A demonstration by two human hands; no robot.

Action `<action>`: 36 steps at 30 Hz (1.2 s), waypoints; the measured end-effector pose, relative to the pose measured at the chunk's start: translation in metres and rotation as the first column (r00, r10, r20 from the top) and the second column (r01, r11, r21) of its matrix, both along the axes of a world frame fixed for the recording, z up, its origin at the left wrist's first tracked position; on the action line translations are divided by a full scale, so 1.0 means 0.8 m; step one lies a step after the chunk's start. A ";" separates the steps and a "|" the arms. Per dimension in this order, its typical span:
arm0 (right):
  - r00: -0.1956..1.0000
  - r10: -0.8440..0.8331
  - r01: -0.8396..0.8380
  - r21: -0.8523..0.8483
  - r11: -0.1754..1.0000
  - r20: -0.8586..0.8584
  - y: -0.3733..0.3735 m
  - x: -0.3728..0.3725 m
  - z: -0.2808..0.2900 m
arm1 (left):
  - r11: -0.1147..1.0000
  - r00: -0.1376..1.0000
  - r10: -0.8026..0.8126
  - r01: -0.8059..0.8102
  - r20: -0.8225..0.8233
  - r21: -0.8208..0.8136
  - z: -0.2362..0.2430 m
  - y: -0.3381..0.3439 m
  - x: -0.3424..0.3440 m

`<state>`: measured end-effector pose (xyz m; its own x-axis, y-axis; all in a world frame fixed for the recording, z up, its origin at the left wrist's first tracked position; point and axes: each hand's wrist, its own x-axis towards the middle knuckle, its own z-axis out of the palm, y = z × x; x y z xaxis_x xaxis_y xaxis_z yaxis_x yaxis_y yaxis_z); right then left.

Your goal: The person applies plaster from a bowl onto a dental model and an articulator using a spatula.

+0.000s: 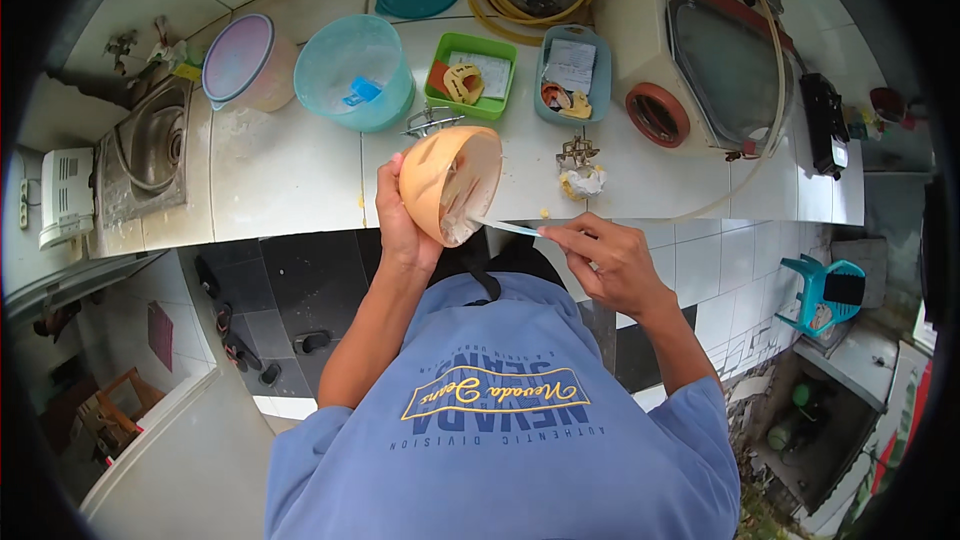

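Observation:
My left hand (402, 225) grips an orange mixing bowl (424, 172) from its left side, tilted so that its opening faces right. White, plaster-like residue coats the inside wall. Between the closed fingers of my right hand (612, 262) is a thin pale spatula (512, 227), its tip at the lower rim of the bowl. Beyond the bowl stands a metal articulator (432, 121), partly hidden by it. To the right, a second articulator (577, 152) rests on the counter with a white lump at its near end.
On the white tiled counter (285, 175) stand a lidded tub (240, 62), a turquoise bucket (350, 65), and green (508, 90) and grey-blue (545, 112) boxes holding dental models and papers. A cabinet with a window (730, 70) occupies the right, a metal sink (160, 140) the left.

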<state>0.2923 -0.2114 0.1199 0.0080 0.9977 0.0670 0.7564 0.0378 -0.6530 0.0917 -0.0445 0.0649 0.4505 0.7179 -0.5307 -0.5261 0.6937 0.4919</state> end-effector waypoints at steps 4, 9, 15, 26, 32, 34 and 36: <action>0.928 -0.223 0.184 -0.152 0.971 -0.298 -0.020 -0.011 -0.012 | 0.988 0.988 -0.151 0.150 -0.025 -0.036 -0.023 0.015 0.008; 0.339 -0.575 0.420 -0.427 0.800 -0.744 -0.087 -0.049 -0.061 | 0.985 0.984 -0.172 0.170 -0.044 -0.031 -0.032 0.036 0.018; -0.147 -0.630 0.836 -0.436 0.332 -0.762 -0.101 -0.097 -0.144 | 0.945 0.944 -0.325 0.321 -0.061 -0.060 -0.023 0.060 -0.003; -0.158 -0.830 0.986 -0.132 -0.103 -0.535 -0.013 -0.131 -0.198 | 0.852 0.831 -0.523 0.516 -0.192 -0.088 -0.016 0.117 0.010; -0.090 -0.886 0.996 -0.031 -0.086 -0.455 -0.002 -0.141 -0.202 | 0.839 0.820 -0.543 0.540 -0.181 -0.072 -0.019 0.122 0.000; -0.093 -0.885 0.996 -0.044 -0.082 -0.456 -0.001 -0.145 -0.193 | 0.831 0.816 -0.556 0.551 -0.157 -0.080 -0.026 0.122 -0.005; -0.097 -0.885 0.995 -0.054 -0.081 -0.455 -0.002 -0.149 -0.186 | 0.824 0.810 -0.567 0.560 -0.152 -0.087 -0.022 0.114 -0.003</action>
<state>0.1733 -0.2132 -0.0291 0.9929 -0.1186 0.0021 -0.0426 -0.3734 -0.9267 0.0894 0.0466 0.0476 0.6744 0.3436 -0.6535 0.0485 0.8626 0.5036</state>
